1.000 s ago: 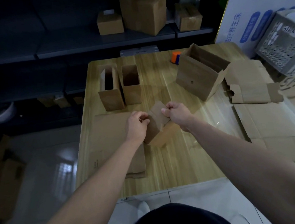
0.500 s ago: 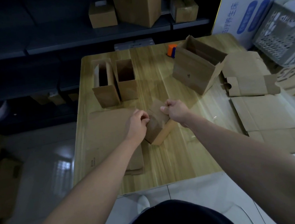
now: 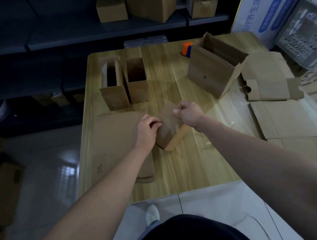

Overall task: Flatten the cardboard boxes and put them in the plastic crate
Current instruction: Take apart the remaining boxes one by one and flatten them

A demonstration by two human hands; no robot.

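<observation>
Mid-table, the small cardboard box [image 3: 169, 127] is pinched at its upper edges by the left hand [image 3: 148, 130] and right hand [image 3: 189, 112], fingers curled tight; it looks light, stiff yet creasable, best gripped at the corners

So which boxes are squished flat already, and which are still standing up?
small box: not flat yet, gripped by left hand and right hand
left tall box: upright, top open
right tall box: upright, top open
big box: open, not flattened
left cardboard: lying flat
right cardboard: lying flat
plastic crate: inside hidden
</observation>
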